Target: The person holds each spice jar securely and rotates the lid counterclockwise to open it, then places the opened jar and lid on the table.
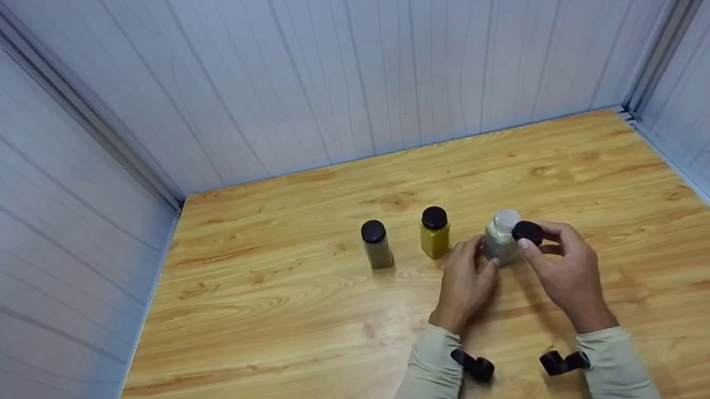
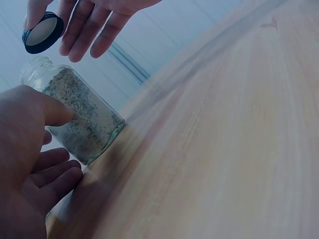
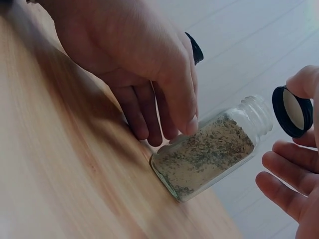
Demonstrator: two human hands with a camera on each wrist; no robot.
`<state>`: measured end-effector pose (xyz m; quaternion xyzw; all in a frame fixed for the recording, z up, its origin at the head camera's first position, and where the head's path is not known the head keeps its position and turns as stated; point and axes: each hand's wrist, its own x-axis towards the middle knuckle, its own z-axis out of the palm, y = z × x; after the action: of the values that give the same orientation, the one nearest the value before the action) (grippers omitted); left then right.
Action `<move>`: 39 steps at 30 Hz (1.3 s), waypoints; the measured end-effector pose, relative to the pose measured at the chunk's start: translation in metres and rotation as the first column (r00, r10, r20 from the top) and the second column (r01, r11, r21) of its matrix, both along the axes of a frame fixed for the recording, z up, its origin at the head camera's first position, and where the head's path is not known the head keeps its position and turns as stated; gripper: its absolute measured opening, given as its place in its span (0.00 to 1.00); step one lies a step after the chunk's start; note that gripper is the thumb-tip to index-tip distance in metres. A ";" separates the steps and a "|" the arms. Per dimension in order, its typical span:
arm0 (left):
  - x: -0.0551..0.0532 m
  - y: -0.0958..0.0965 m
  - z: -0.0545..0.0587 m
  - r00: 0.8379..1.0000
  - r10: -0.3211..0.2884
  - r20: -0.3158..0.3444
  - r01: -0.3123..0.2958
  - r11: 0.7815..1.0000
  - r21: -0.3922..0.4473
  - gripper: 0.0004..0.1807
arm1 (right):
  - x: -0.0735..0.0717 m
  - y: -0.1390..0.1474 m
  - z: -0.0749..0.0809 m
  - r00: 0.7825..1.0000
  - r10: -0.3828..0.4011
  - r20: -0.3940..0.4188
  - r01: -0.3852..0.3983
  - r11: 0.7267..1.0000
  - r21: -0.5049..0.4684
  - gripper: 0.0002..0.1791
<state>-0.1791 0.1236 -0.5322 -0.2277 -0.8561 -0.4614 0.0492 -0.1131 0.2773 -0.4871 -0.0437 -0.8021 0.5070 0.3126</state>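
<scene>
A clear glass spice jar (image 1: 500,243), filled with flecked greenish seasoning, stands upright on the table with its threaded mouth uncovered. My left hand (image 1: 465,280) holds it low down, the thumb on one side; part of its grip is hidden behind the glass. Between the thumb and fingers of my right hand (image 1: 570,270) is a black screw cap (image 1: 527,233). In the left wrist view the pale inside of that cap (image 2: 43,34) shows, apart from the jar's mouth. The right hand's other fingers extend free of the jar.
A jar of yellow spice (image 1: 435,237) with a black cap stands left of the hands. Further left is a capped jar with greyish contents (image 1: 378,249). White panel walls (image 1: 343,65) bound the wooden table (image 1: 264,336) at back and sides.
</scene>
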 end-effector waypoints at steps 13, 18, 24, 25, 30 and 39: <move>-0.001 0.001 0.001 1.000 0.014 0.024 -0.014 1.000 -0.002 0.24 | 0.009 0.005 -0.004 0.998 -0.045 0.045 0.046 0.999 -0.020 0.19; -0.001 0.001 0.001 0.999 0.021 0.024 -0.021 1.000 -0.001 0.23 | 0.013 0.006 -0.003 0.998 -0.038 0.046 0.039 0.999 -0.031 0.18; -0.001 0.001 0.000 1.000 0.019 0.011 -0.019 1.000 -0.023 0.22 | 0.015 0.006 -0.005 0.997 -0.033 0.072 0.034 0.999 -0.010 0.19; -0.001 0.001 0.001 1.000 0.019 0.008 -0.019 0.999 -0.029 0.22 | 0.016 0.006 -0.006 0.996 -0.033 0.078 0.033 0.999 -0.005 0.19; 0.000 0.001 0.001 1.000 0.022 0.015 -0.022 0.999 -0.030 0.22 | 0.018 0.007 -0.008 0.996 -0.029 0.083 0.028 1.000 0.012 0.20; 0.000 0.002 0.001 0.999 0.028 0.031 -0.027 0.999 -0.023 0.23 | 0.021 0.008 -0.009 0.997 -0.022 0.071 0.021 1.000 0.019 0.21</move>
<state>-0.1789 0.1251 -0.5307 -0.2094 -0.8649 -0.4545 0.0397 -0.0922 0.2854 -0.4962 -0.0674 -0.8168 0.4942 0.2898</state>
